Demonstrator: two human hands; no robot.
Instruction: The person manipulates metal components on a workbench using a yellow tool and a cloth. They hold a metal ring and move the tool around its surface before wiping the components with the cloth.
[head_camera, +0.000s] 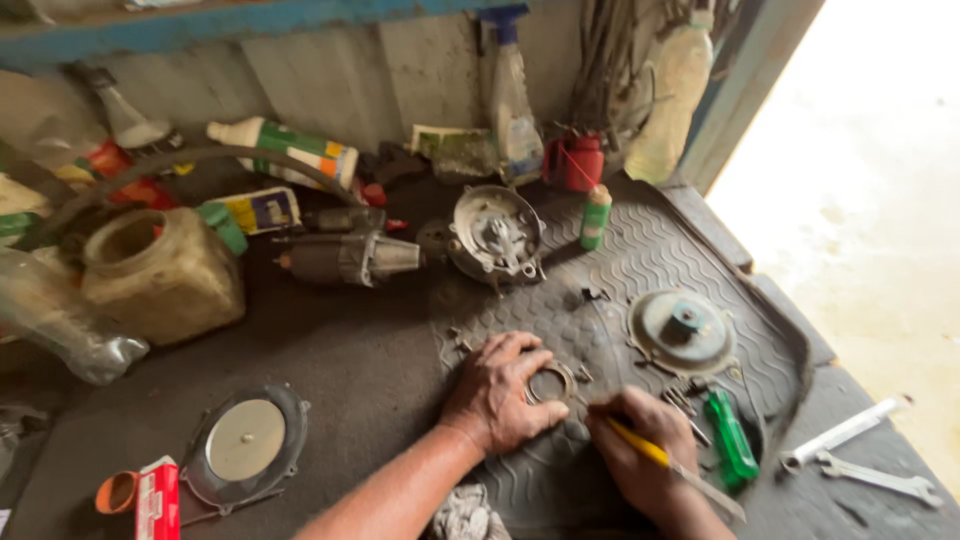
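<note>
My left hand (500, 392) lies flat on a grey patterned rubber mat (640, 260), its fingers pressing the edge of a small metal ring part (552, 384). Just right of it, my right hand (640, 458) grips a yellow-handled tool (655, 458) whose tip points toward the ring. The tool's tip is hidden by my fingers. A green-handled screwdriver (732, 436) lies on the mat beside my right hand.
A round metal cover (682, 330), a round housing (495, 235) and a motor-like part (350, 257) lie beyond my hands. Bottles, a jar (160, 272) and a spray bottle (512, 100) crowd the back. A diaphragm disc (245, 440) lies left; wrenches (870, 475) lie right.
</note>
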